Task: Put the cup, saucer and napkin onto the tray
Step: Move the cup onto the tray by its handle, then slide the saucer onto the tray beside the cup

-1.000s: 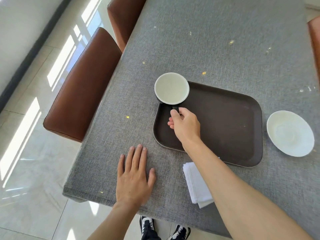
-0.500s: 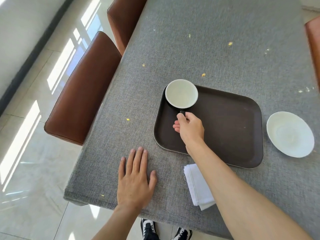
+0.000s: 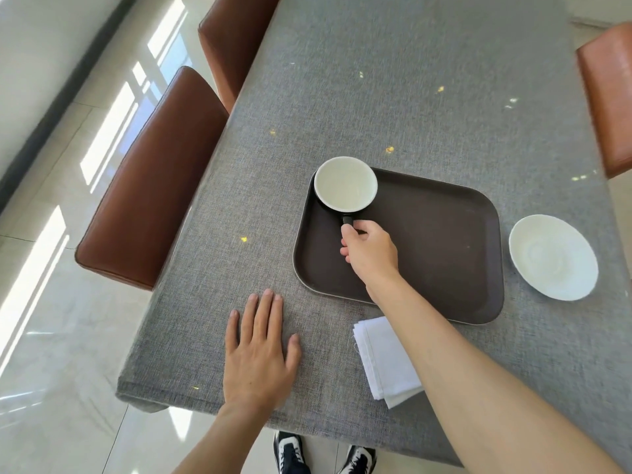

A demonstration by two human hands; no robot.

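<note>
Grey cloth is covering the table [image 3: 410, 97]; the right hand [image 3: 371, 251] is pinching the handle of the cup [image 3: 345, 183] in the tray's [image 3: 444, 234] far-left corner, while the left hand [image 3: 260, 354] is lying flat, fingers spread, near the front edge.

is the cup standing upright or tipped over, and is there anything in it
Upright and empty. The cup sits mouth-up at the tray's far left corner, its white inside bare. The right hand grips its dark handle.

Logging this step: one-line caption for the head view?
Right hand holds the cup by its handle at the tray corner; saucer and napkin wait.
</note>
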